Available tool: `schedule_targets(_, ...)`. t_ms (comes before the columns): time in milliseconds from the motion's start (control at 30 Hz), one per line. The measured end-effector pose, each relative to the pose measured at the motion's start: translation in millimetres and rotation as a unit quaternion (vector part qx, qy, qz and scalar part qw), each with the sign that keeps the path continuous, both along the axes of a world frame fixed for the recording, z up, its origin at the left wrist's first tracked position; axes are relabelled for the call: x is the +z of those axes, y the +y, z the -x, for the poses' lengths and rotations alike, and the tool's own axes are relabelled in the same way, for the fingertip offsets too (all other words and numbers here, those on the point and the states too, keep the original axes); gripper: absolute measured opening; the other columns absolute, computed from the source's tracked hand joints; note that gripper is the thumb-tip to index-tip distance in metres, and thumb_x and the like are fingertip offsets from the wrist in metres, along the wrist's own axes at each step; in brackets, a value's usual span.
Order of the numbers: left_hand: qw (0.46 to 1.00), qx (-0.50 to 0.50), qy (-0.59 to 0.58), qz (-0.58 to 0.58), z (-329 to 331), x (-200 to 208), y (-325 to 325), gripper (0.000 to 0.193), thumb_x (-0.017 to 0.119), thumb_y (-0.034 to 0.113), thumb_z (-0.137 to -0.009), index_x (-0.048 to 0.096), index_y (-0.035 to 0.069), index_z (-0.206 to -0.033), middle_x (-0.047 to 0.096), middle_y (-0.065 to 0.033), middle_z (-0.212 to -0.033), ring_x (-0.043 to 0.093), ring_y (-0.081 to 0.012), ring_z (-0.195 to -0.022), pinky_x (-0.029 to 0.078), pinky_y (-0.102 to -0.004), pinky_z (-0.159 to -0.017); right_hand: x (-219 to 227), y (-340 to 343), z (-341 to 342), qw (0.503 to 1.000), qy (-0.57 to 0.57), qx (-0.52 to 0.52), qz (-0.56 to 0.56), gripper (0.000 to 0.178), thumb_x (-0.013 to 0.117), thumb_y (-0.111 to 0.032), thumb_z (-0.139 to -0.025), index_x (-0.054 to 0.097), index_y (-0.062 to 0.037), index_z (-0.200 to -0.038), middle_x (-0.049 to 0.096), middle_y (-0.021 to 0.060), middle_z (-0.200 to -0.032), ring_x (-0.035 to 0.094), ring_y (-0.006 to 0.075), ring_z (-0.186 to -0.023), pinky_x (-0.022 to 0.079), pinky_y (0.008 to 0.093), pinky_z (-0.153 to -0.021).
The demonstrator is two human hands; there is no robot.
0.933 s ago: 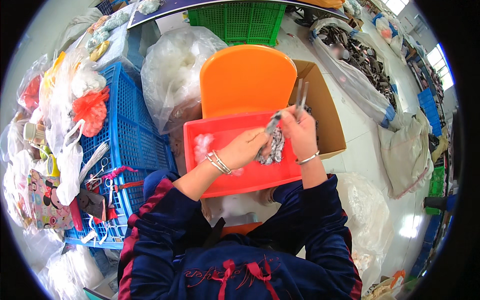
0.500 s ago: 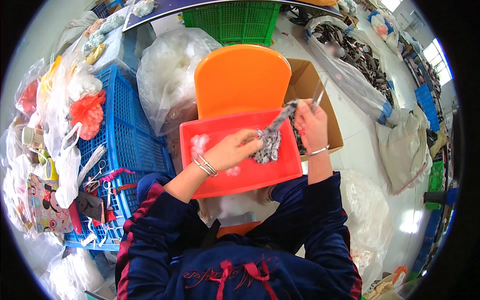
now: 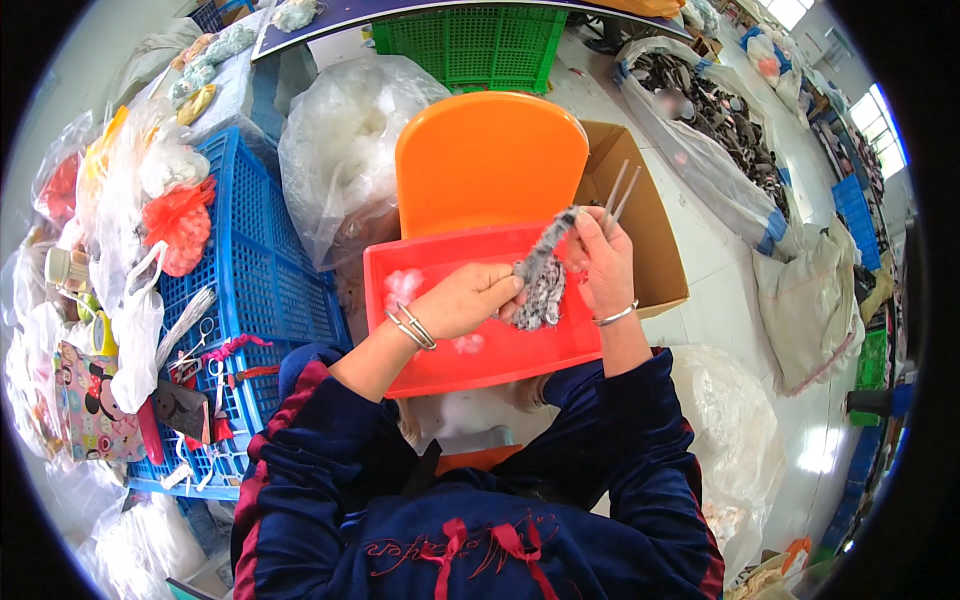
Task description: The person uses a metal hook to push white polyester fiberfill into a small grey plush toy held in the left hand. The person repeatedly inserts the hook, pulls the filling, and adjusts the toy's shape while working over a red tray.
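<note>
Over a red plastic tray (image 3: 480, 376) on my lap, both hands work on a grey, fuzzy strip of fabric (image 3: 548, 240). My left hand (image 3: 462, 302) pinches its lower end between thumb and fingers. The upper end is held in the fingertips of my right hand (image 3: 604, 262). Two thin metal prongs of a tweezers-like tool (image 3: 622, 190) stick up from that same hand; its rest is hidden in the palm. Just under the strip lies a heap of similar grey-and-white fuzzy pieces (image 3: 543, 308). White stuffing fluff (image 3: 403, 284) sits at the tray's left side.
An orange chair back (image 3: 490, 150) rises behind the tray, with a cardboard box (image 3: 650, 235) at its right and a clear bag of white stuffing (image 3: 345, 150) at its left. Blue crates (image 3: 255, 260) holding scissors and bags stand left. A large sack of dark pieces (image 3: 700, 110) lies far right.
My right hand has come slightly down and left, bringing the strip's upper end closer to my left hand. The metal prongs now show apart, pointing up and right.
</note>
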State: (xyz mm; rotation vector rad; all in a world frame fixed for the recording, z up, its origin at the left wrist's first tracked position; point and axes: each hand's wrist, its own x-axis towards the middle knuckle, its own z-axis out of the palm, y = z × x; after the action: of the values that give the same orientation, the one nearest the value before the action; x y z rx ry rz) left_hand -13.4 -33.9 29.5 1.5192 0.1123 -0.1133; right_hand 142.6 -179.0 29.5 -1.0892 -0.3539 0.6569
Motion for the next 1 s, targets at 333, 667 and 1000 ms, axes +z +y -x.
schedule_targets(333,0.996,0.077,0.035,-0.009,1.2,8.8,-3.5,0.041,0.05,0.031,-0.099,0.053,0.004,-0.067,0.049,-0.0002,-0.056,0.046,-0.0089,-0.052,0.039,-0.025,-0.051,3.8,11.2,26.9,0.989,-0.025,0.112,0.09,0.014,0.07,-0.016,-0.088,0.064,-0.0029,-0.087,0.056,-0.0026,-0.066,0.042,0.0021,-0.051,0.031,0.0194,-0.045)
schedule_targets(667,0.993,0.105,-0.002,-0.059,7.3,4.7,7.4,0.029,0.063,0.027,-0.092,0.069,-0.001,-0.092,0.064,-0.0032,-0.077,0.056,-0.0082,-0.074,0.047,-0.0242,-0.068,-0.3,6.3,23.1,0.968,-0.068,0.202,0.131,0.012,0.065,-0.014,-0.091,0.065,-0.0017,-0.091,0.059,-0.0023,-0.076,0.051,0.0037,-0.066,0.042,0.0205,-0.057)
schedule_targets(1000,0.989,0.129,0.044,0.052,7.2,-5.1,23.4,0.014,0.067,0.019,-0.088,0.067,0.004,-0.089,0.066,-0.0012,-0.082,0.056,-0.0069,-0.064,0.044,-0.0213,-0.059,7.4,8.7,27.4,0.97,-0.069,0.206,0.113,0.013,0.057,-0.016,-0.095,0.057,-0.0024,-0.097,0.053,-0.0033,-0.077,0.047,0.0037,-0.069,0.04,0.0209,-0.06)
